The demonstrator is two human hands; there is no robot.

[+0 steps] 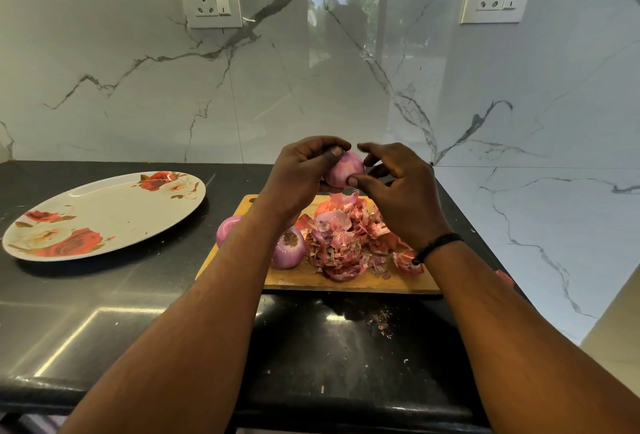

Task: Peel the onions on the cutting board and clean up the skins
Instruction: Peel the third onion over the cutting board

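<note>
My left hand (pixel 300 174) grips a purple onion (pixel 343 170) held up above the wooden cutting board (pixel 294 277). My right hand (pixel 394 187) pinches the onion's near side with thumb and fingers. Two peeled purple onions lie on the board's left part: one (pixel 289 248) beside the skin pile, one (pixel 227 227) at the board's left edge, partly hidden by my left forearm. A heap of pink and red onion skins (pixel 349 239) covers the board's middle and right.
A flowered oval plate (pixel 104 215) sits on the black counter (pixel 104 295) to the left. Small skin crumbs (pixel 381 324) lie on the counter in front of the board. A marble wall with two sockets stands behind; the counter ends at the right.
</note>
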